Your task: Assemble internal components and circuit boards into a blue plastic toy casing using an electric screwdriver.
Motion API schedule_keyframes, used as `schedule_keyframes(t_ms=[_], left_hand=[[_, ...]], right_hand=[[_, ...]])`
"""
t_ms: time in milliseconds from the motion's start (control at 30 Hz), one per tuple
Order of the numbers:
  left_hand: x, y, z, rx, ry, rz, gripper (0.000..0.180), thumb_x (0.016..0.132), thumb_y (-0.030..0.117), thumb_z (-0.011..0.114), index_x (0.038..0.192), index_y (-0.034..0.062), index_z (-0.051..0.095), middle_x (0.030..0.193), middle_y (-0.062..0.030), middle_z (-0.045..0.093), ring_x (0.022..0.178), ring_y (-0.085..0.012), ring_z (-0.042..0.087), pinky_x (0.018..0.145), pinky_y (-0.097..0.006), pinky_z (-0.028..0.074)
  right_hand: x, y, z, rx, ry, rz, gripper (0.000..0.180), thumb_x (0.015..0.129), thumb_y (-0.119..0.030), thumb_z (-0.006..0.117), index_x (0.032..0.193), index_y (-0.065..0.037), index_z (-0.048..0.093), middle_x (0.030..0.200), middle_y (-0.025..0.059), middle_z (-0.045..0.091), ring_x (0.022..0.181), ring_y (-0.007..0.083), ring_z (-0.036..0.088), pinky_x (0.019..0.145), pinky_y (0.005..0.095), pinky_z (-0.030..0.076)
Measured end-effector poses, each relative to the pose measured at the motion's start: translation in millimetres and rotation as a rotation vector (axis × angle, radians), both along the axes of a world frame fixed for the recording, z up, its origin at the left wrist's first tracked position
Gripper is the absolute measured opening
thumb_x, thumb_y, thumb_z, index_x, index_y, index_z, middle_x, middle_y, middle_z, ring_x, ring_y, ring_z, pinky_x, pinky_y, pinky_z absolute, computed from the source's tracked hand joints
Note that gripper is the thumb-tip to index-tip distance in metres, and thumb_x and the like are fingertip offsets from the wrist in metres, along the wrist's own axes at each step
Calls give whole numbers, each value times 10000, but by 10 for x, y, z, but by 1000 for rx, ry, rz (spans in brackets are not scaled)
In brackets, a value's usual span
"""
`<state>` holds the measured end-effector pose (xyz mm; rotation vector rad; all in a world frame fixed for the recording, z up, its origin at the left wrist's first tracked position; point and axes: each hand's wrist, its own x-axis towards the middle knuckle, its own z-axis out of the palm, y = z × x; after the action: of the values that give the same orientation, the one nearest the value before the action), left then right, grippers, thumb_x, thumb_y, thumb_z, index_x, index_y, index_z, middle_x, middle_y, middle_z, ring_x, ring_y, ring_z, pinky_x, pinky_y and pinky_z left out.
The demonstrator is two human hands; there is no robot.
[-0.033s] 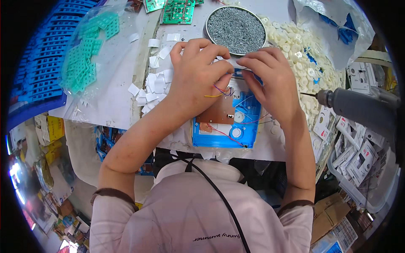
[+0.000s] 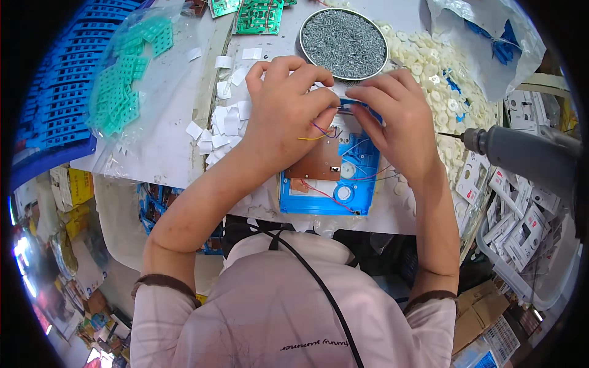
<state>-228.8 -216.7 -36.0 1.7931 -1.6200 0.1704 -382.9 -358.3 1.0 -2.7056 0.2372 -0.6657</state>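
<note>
A blue plastic casing (image 2: 362,199) lies on the white work surface in front of me, with white round parts inside. A brown circuit board (image 2: 316,164) rests partly over its left side. Thin red wires (image 2: 331,196) cross the casing, and yellow and purple wires (image 2: 319,135) come out beside my left palm. Above the casing's far edge, my left hand (image 2: 285,113) is closed, thumb and fingers pinched. Opposite it, my right hand (image 2: 396,113) is curled, with thumb and index finger almost together at the same spot. Whatever sits between the fingertips is too small and covered to name.
A round tin of small metal screws (image 2: 343,43) stands just beyond my hands. White plastic discs (image 2: 429,73) are heaped to the right, near a power screwdriver (image 2: 521,150). White paper pieces (image 2: 230,122), bagged green grids (image 2: 123,92) and green circuit boards (image 2: 261,17) lie left and behind.
My right hand has shifted very slightly to the right. Everything else looks the same.
</note>
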Motion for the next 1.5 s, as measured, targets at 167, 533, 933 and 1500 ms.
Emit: schedule_keyframes(t_ms=[167,533,933,1500], left_hand=[[-18,94,8,-29,-56,38,137,729,164,785,847,187,720,1059,75,677,1041,-195,554,924,-468,291],[17,79,125,120,173,-72,92,790,154,753,876,167,726,788,55,672,884,-177,572,885,-439,299],[117,-253,361,280,-336,-540,74,789,193,720,743,138,701,796,13,626,925,-194,581,947,-428,391],[-192,-409,529,520,-700,-794,32,743,192,715,744,164,731,825,22,628,905,-153,593,832,-314,409]], right_hand=[[-70,118,-17,-109,123,-57,87,742,-86,739,803,-85,677,790,44,611,813,280,582,739,412,452],[-158,676,166,-142,393,-10,65,746,-87,642,782,-55,685,795,79,630,846,260,591,810,406,426],[-480,794,23,74,232,-115,209,811,-110,721,1002,-26,720,841,74,597,844,278,573,850,437,448],[-522,770,-117,97,106,-118,140,798,-104,733,924,-57,694,826,63,611,816,267,584,824,424,453]])
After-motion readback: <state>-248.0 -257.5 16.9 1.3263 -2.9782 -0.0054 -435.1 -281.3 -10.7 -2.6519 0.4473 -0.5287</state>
